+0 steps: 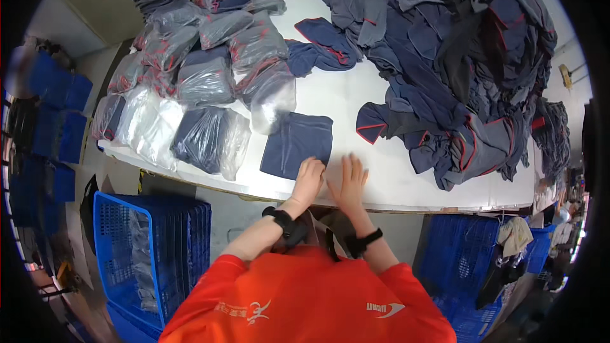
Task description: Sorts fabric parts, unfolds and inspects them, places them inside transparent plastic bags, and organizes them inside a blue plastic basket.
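Note:
A navy garment (298,140), folded into a flat rectangle, lies near the table's front edge. My left hand (308,180) rests on its lower right corner, fingers lying along the cloth and slightly bent, gripping nothing that I can see. Just to the right, my right hand (349,181) is laid on the white tabletop with its fingers spread, holding nothing. Partly against the garment's upper left edge sits a clear plastic-wrapped bundle (272,92).
Several bagged garments (206,79) are piled at left. A large heap of loose navy and grey garments with red trim (457,57) covers the right side. One crumpled garment (324,44) lies between. Blue crates (152,248) stand below the table (387,184).

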`<state>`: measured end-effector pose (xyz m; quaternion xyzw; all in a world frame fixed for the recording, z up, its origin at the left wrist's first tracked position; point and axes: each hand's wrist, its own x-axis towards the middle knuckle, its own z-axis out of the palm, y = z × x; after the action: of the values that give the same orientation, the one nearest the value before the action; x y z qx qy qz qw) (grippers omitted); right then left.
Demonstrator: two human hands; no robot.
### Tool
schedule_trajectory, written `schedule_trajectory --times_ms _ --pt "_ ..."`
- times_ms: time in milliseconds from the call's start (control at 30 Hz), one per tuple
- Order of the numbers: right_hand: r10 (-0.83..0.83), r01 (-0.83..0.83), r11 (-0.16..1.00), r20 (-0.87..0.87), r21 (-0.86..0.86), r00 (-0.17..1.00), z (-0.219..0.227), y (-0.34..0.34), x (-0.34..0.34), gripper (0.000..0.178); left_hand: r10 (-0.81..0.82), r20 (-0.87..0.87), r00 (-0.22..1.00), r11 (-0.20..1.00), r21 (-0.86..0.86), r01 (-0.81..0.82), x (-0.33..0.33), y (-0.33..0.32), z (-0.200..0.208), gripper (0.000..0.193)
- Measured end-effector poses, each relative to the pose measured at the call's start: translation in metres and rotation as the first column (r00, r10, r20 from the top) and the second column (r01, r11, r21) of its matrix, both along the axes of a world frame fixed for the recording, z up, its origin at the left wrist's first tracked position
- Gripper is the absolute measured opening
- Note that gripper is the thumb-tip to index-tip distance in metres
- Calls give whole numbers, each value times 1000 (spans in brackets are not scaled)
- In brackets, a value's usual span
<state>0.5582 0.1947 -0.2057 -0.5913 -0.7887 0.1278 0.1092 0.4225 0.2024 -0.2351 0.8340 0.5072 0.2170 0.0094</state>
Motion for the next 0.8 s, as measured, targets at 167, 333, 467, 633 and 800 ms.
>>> schedule_trajectory --times_ms 167,333,467,633,800 --pt "261 -226 934 -99 277 960 0 -10 -20 32 506 508 697 793 -592 -145 -49 -37 29 36" --pt "143 -121 987 -226 107 964 7 59 -34 15 200 81 976 970 -156 -186 -34 -7 48 56" --pt "-585 122 810 -801 -573 126 12 16 -46 31 373 134 918 765 -604 -223 -45 25 40 53" --pt "-815 -295 575 -503 -763 -288 9 79 -27 23 354 529 771 932 -263 -248 -53 5 75 64" --pt "-829 -542 486 -559 -686 -36 36 93 -42 36 869 162 467 489 -143 -861 -156 -14 60 52"
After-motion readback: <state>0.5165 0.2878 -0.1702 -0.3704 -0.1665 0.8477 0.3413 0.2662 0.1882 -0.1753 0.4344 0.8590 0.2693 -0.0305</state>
